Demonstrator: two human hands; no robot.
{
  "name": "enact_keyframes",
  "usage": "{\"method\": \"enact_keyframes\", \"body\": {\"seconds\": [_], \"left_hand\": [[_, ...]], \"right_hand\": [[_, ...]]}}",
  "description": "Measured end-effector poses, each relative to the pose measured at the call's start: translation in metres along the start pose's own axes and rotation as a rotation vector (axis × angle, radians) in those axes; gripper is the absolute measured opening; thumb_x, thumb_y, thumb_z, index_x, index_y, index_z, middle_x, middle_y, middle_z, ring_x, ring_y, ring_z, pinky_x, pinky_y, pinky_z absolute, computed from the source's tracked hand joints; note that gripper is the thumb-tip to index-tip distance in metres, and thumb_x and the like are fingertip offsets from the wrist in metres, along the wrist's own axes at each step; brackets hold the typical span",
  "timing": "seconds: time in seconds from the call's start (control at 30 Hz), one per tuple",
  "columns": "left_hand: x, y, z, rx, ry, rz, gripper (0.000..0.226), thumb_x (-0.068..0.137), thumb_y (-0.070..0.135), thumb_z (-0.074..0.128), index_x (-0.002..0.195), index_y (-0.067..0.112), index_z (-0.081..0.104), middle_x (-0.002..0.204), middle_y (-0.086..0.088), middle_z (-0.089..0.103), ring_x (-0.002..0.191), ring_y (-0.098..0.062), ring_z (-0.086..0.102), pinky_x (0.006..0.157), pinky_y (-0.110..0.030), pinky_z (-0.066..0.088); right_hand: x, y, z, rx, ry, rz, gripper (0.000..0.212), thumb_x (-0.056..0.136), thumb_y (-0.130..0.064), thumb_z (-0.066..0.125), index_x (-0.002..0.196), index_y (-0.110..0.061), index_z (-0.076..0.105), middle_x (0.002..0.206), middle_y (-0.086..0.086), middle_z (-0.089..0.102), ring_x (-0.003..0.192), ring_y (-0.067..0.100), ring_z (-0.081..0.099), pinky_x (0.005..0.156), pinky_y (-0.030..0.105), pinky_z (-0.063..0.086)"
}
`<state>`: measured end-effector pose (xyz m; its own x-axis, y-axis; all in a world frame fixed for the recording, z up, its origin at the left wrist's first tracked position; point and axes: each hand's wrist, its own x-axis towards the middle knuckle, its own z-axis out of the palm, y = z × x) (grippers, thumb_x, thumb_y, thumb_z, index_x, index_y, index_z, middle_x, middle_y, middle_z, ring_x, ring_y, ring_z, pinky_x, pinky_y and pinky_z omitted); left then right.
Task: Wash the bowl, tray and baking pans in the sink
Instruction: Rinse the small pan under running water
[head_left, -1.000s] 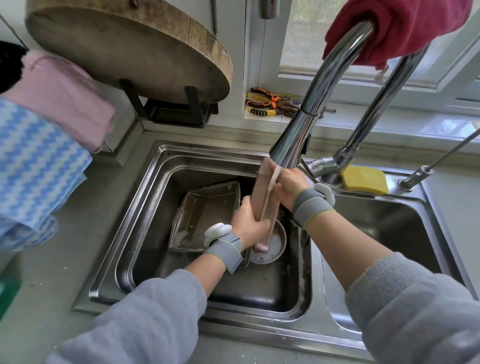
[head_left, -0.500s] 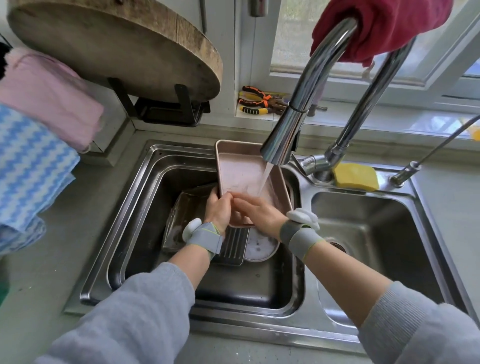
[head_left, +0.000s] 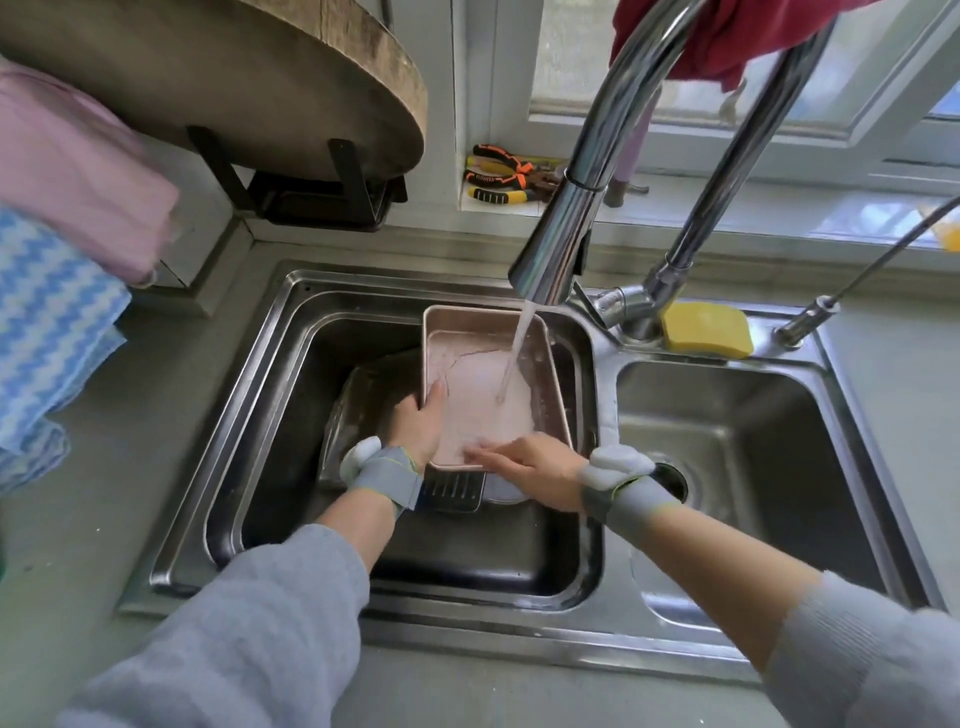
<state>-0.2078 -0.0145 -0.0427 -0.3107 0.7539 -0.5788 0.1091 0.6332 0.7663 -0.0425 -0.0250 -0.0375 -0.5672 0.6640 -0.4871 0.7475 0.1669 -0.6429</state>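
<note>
Baking pan (head_left: 483, 358) sits tilted over the left basin of the sink (head_left: 291, 332), water from the faucet (head_left: 558, 249) running onto its pink inside. Your left hand (head_left: 418, 423) grips its left rim, thumb curled over the edge, while your right hand (head_left: 530, 467) lies with fingers (head_left: 485, 451) straight and flat against its near end.

No lettering, label, brand, number or sign can be read anywhere in the view, neither on the things in the sink nor on those around it.
</note>
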Motion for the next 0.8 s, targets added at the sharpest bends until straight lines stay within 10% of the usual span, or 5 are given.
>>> {"method": "enact_keyframes", "body": {"seconds": [0.17, 0.3, 0.43, 0.6, 0.8], "left_hand": [[-0.006, -0.006, 0.003, 0.016, -0.020, -0.044, 0.051, 0.090, 0.053, 0.048, 0.116, 0.010, 0.058, 0.112, -0.009, 0.064, 0.102, -0.029, 0.062, 0.097, -0.044, 0.049], [-0.008, -0.001, 0.009, 0.012, -0.021, -0.008, 0.046, 0.094, 0.047, 0.047, 0.115, 0.007, 0.059, 0.110, -0.013, 0.066, 0.101, -0.029, 0.063, 0.097, -0.044, 0.049], [-0.002, -0.012, 0.004, 0.010, 0.029, -0.040, 0.047, 0.095, 0.045, 0.046, 0.121, 0.006, 0.056, 0.116, -0.014, 0.063, 0.105, -0.032, 0.060, 0.097, -0.045, 0.048], [-0.005, -0.025, 0.002, 0.079, -0.027, -0.006, 0.033, 0.098, 0.040, 0.043, 0.094, 0.011, 0.059, 0.104, -0.014, 0.062, 0.094, -0.026, 0.059, 0.093, -0.039, 0.047], [-0.012, -0.032, -0.002, 0.132, -0.082, 0.098, 0.045, 0.101, 0.037, 0.036, 0.132, 0.009, 0.052, 0.120, 0.000, 0.057, 0.106, -0.010, 0.048, 0.090, -0.017, 0.032]], "right_hand": [[0.015, 0.010, -0.018, -0.239, 0.066, 0.077, 0.045, 0.103, -0.042, 0.025, 0.134, -0.026, 0.053, 0.148, -0.001, 0.043, 0.140, 0.017, 0.032, 0.118, 0.037, 0.016], [0.005, -0.014, 0.013, 0.043, -0.009, -0.079, 0.043, 0.100, -0.047, 0.034, 0.137, -0.031, 0.050, 0.151, -0.008, 0.037, 0.129, 0.016, 0.047, 0.109, 0.037, 0.038], [0.002, 0.010, -0.006, -0.276, 0.118, -0.044, 0.051, 0.099, -0.052, 0.030, 0.118, -0.023, 0.067, 0.133, -0.002, 0.059, 0.100, 0.019, 0.066, 0.090, 0.037, 0.052], [0.045, 0.017, -0.021, -0.343, 0.168, 0.085, 0.045, 0.100, -0.043, 0.029, 0.137, -0.021, 0.041, 0.148, 0.006, 0.041, 0.137, 0.027, 0.037, 0.113, 0.040, 0.029], [0.080, -0.009, -0.006, 0.051, 0.283, 0.348, 0.058, 0.092, -0.033, 0.042, 0.144, -0.022, 0.019, 0.146, 0.017, 0.039, 0.131, 0.036, 0.041, 0.109, 0.038, 0.032]]}}
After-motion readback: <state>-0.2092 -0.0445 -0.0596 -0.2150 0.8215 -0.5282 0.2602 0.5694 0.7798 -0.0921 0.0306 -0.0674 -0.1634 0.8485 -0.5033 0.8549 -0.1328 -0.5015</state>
